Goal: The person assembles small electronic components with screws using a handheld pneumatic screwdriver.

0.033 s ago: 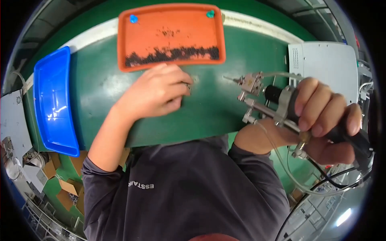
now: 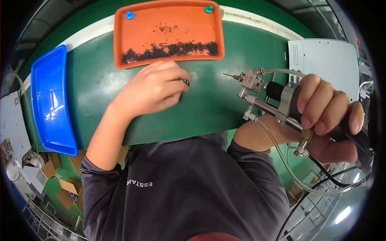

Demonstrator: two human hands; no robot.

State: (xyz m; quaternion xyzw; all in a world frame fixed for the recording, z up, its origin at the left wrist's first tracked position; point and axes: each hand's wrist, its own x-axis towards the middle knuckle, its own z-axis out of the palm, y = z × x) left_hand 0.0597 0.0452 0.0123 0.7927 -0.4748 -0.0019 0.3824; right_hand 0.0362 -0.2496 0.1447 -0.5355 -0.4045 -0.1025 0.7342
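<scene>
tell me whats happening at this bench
A person works at a green mat. Their right hand grips a powered screwdriver with hoses and a cable attached, its tip pointing left, held above the mat. Their left hand rests on the mat, fingertips pinching a small ring-like metal part. Just beyond it sits an orange tray with a row of small dark screws. A blue bin lies to the left, a grey box to the right.

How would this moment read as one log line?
left hand: on small ring, green mat | right hand: grips screwdriver tool | orange tray: dark screws
</scene>
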